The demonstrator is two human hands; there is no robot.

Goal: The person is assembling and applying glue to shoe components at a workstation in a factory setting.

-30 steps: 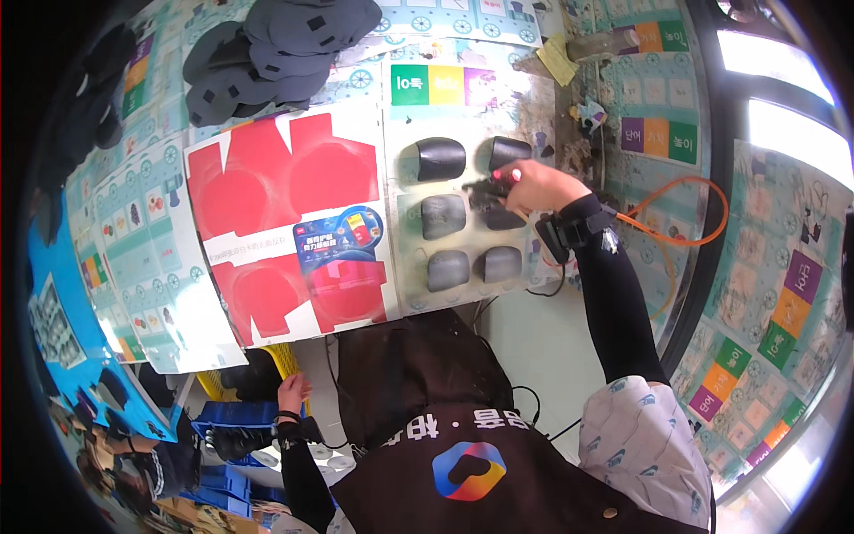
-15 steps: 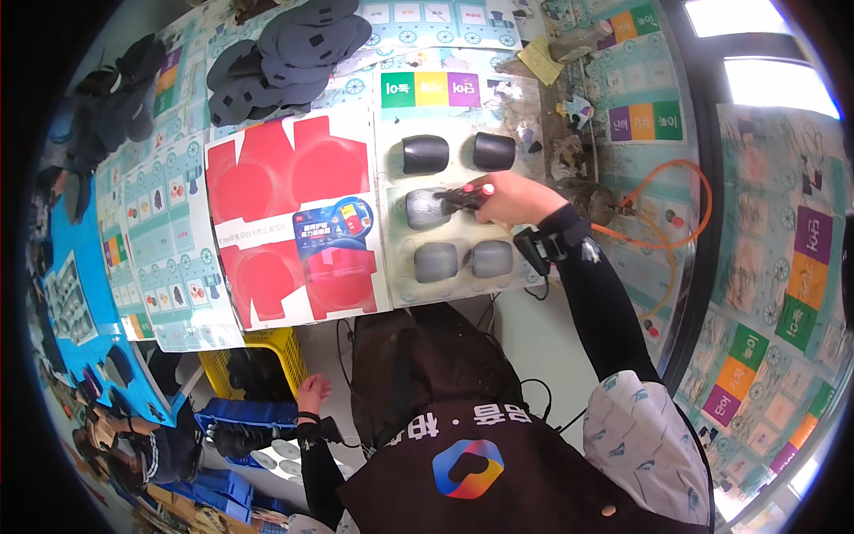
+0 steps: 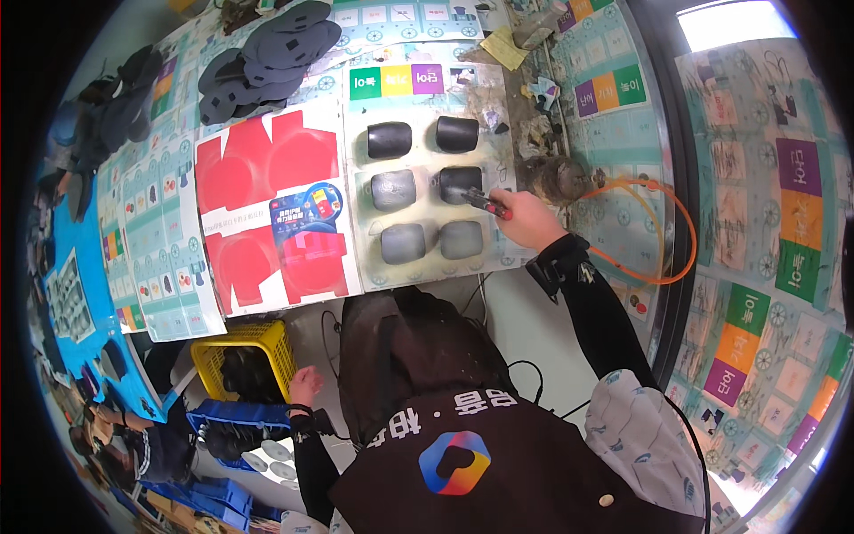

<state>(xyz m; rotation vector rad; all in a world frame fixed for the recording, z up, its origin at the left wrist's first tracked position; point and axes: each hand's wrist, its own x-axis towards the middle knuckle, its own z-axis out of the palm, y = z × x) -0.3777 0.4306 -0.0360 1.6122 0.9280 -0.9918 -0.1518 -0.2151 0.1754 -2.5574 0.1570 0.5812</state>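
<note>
A: Where do we find the right hand (image 3: 528, 220)?
B: We see it grasping a dark tool (image 3: 486, 204), tip at the middle row's rightmost black piece (image 3: 459, 181).
A: And our left hand (image 3: 305, 385)?
B: Released, near the yellow basket (image 3: 282, 351).

Yel. basket (image 3: 286, 347) w/ dk. stuff inside, nr. blu. crate (image 3: 238, 415). Gry. pile (image 3: 271, 58) behind red/wht. sheet (image 3: 227, 182); yel. paper (image 3: 504, 49) at back.

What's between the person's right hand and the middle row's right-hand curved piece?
A dark handheld tool, held in the right hand; the head view shows its tip over the dark curved piece, though contact is unclear.
</note>
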